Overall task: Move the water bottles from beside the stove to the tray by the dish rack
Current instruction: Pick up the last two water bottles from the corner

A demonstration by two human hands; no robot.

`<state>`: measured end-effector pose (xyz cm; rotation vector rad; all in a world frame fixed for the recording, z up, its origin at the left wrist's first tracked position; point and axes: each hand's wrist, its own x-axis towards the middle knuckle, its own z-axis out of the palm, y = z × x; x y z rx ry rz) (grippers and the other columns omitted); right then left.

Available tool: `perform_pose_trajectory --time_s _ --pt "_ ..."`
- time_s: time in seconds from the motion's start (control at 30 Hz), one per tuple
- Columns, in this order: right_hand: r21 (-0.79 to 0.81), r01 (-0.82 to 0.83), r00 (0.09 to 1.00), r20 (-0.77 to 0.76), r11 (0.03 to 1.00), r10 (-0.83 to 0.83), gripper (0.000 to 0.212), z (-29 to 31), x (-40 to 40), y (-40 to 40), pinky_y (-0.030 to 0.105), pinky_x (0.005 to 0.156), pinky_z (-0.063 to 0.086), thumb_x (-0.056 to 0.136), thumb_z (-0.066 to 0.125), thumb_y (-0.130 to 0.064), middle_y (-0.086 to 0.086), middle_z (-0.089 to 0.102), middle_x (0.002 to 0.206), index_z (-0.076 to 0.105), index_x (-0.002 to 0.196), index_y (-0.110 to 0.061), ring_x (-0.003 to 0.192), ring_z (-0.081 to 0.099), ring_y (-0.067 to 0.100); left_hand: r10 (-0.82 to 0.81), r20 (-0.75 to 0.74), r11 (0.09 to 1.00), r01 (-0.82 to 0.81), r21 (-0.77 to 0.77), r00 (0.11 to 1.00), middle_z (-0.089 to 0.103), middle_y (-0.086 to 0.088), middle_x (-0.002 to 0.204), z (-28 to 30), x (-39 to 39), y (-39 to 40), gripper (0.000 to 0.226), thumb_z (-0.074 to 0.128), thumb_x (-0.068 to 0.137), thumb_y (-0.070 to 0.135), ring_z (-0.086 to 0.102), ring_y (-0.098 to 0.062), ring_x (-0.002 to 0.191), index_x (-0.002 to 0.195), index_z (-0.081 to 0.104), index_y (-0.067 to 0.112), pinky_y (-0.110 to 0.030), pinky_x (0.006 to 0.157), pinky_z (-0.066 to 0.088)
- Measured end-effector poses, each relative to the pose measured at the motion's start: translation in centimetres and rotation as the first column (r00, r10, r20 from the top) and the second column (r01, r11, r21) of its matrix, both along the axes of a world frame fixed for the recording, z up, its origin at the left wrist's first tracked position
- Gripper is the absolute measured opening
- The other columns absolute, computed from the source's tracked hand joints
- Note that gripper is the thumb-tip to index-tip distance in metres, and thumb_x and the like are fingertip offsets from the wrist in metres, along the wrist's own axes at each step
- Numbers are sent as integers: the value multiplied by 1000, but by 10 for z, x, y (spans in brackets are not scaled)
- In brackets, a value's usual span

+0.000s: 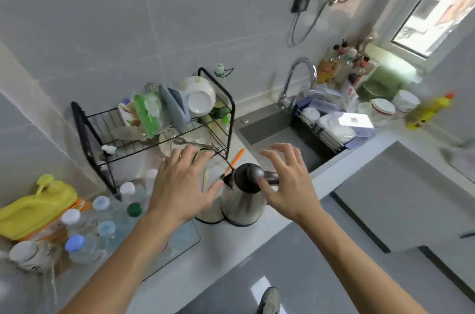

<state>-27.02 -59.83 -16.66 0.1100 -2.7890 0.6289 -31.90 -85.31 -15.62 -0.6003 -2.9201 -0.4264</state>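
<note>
Both hands hover over the counter with nothing in them: the left hand [183, 180] is spread flat, fingers straight, above the foot of the dish rack [154, 121], and the right hand [285, 180] hangs with fingers loosely fanned just over the dark lid of the steel kettle [243, 195], a fingertip perhaps brushing its handle, though I can't be sure.

As I read it, the job looks well along or finished. A cluster of water bottles [102, 221] stands on the clear tray [180, 239] at the left end of the counter, just beside the rack's near leg and next to a yellow jug [36, 208]. No stove shows from here, so whether any bottles are left over there I cannot tell.

Every bottle I can make out stands upright, long axis vertical, cap pointing up; white, pale blue and one green cap among them.
</note>
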Motion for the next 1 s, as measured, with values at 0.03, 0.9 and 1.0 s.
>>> perform_pose_trajectory --time_s 0.03,0.9,1.0 --pt "16 61 998 -13 998 -61 55 3 11 21 45 109 44 94 59 -50 0 43 151 55 144 -26 137 41 26 -40 -20 999 40 5 999 52 4 139 5 -2 25 69 53 84 68 46 -25 133 145 53 36 -45 101 48" --pt "-24 974 225 100 224 -969 79 18 508 600 46 132 11 93 48 -68 -6 14 174 22 163 -42 161 4 19 -914 -90 401 916 -37 396 52 -3 147 31 316 829 73 40 89 67 45 -30 140 152 48 31 -49 103 50" --pt "-24 989 149 94 148 -984 79 11 545 655 46 131 12 93 48 -69 -4 18 173 25 163 -40 160 7 20 -942 -86 328 944 -27 325 53 -5 148 19 352 905 74 40 90 66 44 -30 141 154 49 29 -50 102 49"
